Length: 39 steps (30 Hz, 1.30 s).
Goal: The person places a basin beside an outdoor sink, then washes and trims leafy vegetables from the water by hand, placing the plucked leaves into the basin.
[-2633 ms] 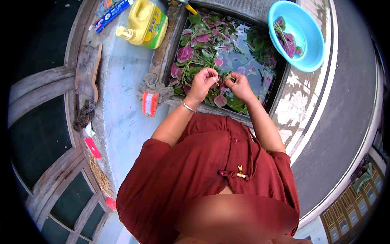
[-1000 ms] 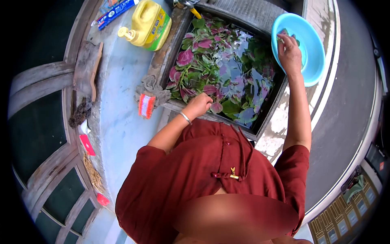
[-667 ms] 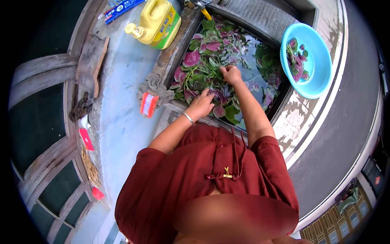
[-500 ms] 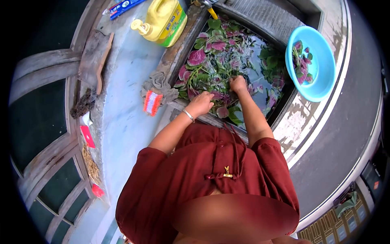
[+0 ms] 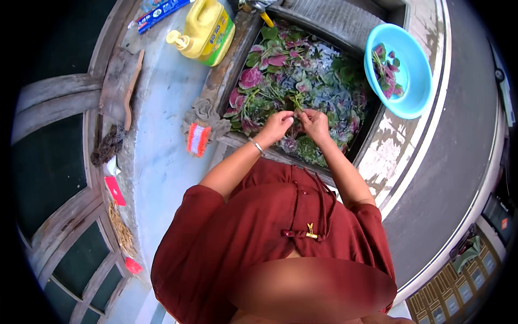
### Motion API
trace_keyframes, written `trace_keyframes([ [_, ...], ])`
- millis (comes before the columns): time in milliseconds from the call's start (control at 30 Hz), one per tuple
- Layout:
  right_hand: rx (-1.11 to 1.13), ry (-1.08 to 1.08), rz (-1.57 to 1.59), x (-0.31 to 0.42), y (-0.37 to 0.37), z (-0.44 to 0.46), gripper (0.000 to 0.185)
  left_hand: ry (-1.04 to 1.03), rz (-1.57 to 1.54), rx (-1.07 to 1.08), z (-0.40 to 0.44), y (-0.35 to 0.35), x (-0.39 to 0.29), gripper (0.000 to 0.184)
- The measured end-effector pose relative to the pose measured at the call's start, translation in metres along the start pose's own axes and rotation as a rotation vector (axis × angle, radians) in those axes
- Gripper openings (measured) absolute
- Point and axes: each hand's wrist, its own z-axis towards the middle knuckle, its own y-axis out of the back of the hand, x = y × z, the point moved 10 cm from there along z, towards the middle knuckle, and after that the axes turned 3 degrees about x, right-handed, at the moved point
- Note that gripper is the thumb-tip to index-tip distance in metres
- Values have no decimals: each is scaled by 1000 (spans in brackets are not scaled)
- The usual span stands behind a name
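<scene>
Red and green leafy stems (image 5: 250,78) float in water in a dark stone basin (image 5: 229,81). Over its near side, my left hand (image 5: 276,127) is closed with its fingertips pinched together. Close beside it, my right hand (image 5: 314,125) pinches a thin green stem (image 5: 297,101) that points away from me. Whether my left fingertips also grip part of that stem is too small to tell. A light blue plastic bowl (image 5: 418,81) stands right of the basin, with several red-green leaves (image 5: 387,75) inside at its left.
On the pale ledge at left are a yellow pump bottle (image 5: 208,35), a blue box (image 5: 162,13), a grey rag (image 5: 205,116) and an orange-white scrubber (image 5: 198,140). A yellow-handled tool (image 5: 266,19) lies at the basin's far left corner. A washboard slab (image 5: 334,19) borders the far side.
My right hand went to the blue bowl, came back into the basin leaves, then rose with a stem beside my left hand. More leaves lie in the bowl. The water surface is now rippled.
</scene>
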Motion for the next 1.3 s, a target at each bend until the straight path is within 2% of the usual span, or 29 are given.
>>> trace_keyframes([
  [33,-50,51,41,9,1,-8,18,95,-235,-23,2,-6,8,29],
  [67,-100,113,44,19,2,-15,18,89,-450,-57,3,-10,7,27],
  [100,-104,112,49,24,2,-21,18,90,-444,-55,4,-12,7,27],
  [167,-103,123,51,36,4,-31,21,117,-663,-87,4,-12,13,22],
  [300,-117,204,-120,62,7,-43,23,84,-578,-115,4,-5,17,17],
  [367,-109,189,-104,41,-2,-41,23,117,-663,-126,4,-6,20,16],
  [433,-5,121,-151,20,-20,-36,22,239,-817,-75,9,-18,40,15],
  [467,155,-44,-200,-1,-35,-31,29,242,-816,-72,20,-18,56,15],
  [567,200,-45,-277,-33,-55,-26,38,342,112,-143,63,5,136,24],
  [633,265,-110,-282,-51,-59,-25,44,261,502,-226,47,35,82,26],
  [667,219,-113,-288,-53,-51,-24,43,340,546,-212,50,42,98,23],
  [700,174,-115,-293,-53,-43,-25,43,306,576,-183,51,45,94,27],
  [767,130,-117,-213,-41,-24,-28,38,173,410,-116,43,42,69,23],
  [800,101,-92,-129,-29,-14,-29,34,173,412,-115,38,42,65,23],
  [867,52,-51,-18,-7,0,-30,26,105,-373,-83,26,33,59,13],
  [900,50,-49,-12,1,4,-30,26,104,-367,-84,18,35,49,13],
  [967,-43,277,16,48,18,-34,30,94,-382,-64,4,38,27,10],
  [1000,-76,372,-6,67,23,-37,28,77,-378,-61,1,39,22,9],
  [1033,-77,373,-3,76,24,-36,28,77,-375,-62,-2,38,18,9],
  [1100,-89,526,-5,101,24,-40,30,14,-480,-47,-7,34,6,10],
  [1167,-45,487,37,95,16,-37,30,-29,-525,-29,-7,31,0,11],
  [1233,-56,567,-32,104,13,-39,28,-46,-483,-30,-9,30,-9,10],
  [1300,-64,550,-67,108,14,-42,26,-55,-507,-52,-10,29,-11,9],
])
